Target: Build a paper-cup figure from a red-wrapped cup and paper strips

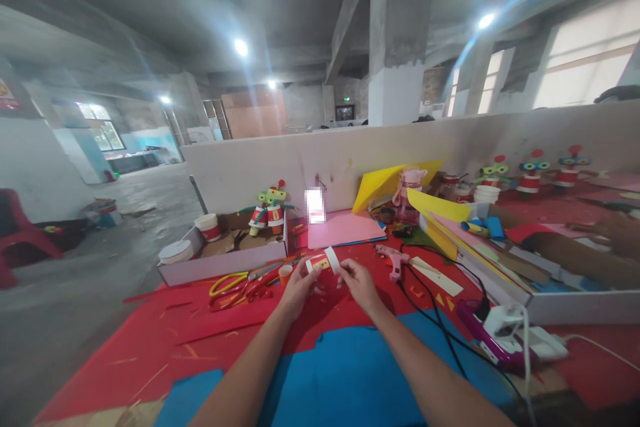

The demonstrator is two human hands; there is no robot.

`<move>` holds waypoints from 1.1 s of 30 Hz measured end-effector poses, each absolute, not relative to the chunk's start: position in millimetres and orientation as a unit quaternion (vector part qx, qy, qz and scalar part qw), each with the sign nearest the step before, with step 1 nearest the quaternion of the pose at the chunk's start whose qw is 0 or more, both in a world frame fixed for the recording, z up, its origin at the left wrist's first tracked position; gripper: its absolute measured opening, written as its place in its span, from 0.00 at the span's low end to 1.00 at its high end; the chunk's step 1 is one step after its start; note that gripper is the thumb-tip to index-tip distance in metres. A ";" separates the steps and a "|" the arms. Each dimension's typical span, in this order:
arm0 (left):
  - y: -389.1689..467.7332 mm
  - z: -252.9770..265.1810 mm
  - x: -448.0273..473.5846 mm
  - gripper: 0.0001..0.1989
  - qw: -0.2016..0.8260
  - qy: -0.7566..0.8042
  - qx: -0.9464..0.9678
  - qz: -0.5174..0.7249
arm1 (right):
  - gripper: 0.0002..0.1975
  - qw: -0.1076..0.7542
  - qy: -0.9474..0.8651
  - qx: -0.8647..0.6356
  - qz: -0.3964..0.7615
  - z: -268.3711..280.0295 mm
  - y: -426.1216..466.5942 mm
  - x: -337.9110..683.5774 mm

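Note:
A white paper cup wrapped in a red band with a yellow patch lies on its side between my hands, above the red-covered table. My left hand grips the cup's left end, its fingers curled around it. On the other side my right hand pinches the cup near its white rim. Just left of my left hand stands a small orange-white roll. Scissors with yellow handles and a red-handled pair lie further left. A pink hot glue gun rests beyond my right hand.
Blue sheets cover the near table. A cardboard tray at left holds cups and finished cup figures. At right are a purple power strip, trailing black cables and a box of paper scraps. A neighbour's arm reaches in there.

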State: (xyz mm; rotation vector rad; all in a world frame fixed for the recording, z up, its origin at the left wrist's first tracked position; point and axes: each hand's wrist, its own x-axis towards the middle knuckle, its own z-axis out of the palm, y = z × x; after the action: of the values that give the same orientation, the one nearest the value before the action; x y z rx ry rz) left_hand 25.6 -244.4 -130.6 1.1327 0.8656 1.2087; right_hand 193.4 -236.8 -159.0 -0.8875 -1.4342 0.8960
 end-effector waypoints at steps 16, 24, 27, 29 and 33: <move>-239.3 -131.2 26.8 0.27 0.580 0.350 0.525 0.515 | 0.17 0.608 -0.594 -0.373 0.372 -143.3 -239.8 206.8; -247.8 -129.9 34.5 0.28 0.274 0.391 0.794 0.377 | 0.18 0.748 -0.414 -0.476 0.205 -141.3 -224.2 241.9; -254.2 -131.1 56.1 0.31 0.140 0.354 0.899 0.217 | 0.19 0.732 -0.442 -0.478 0.202 -139.4 -229.0 237.9; -260.2 -133.6 69.9 0.33 0.101 0.340 0.926 0.128 | 0.19 0.721 -0.463 -0.470 0.214 -137.5 -233.6 232.1; -282.1 -137.2 73.5 0.38 0.081 0.400 0.912 0.045 | 0.21 0.703 -0.487 -0.459 0.240 -136.7 -238.5 225.0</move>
State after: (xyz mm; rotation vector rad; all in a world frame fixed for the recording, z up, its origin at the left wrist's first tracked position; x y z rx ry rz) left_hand 73.5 -282.1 -137.2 2.7265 1.1945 0.1350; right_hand 225.0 -238.5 -136.7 -1.0210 -1.0845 0.5350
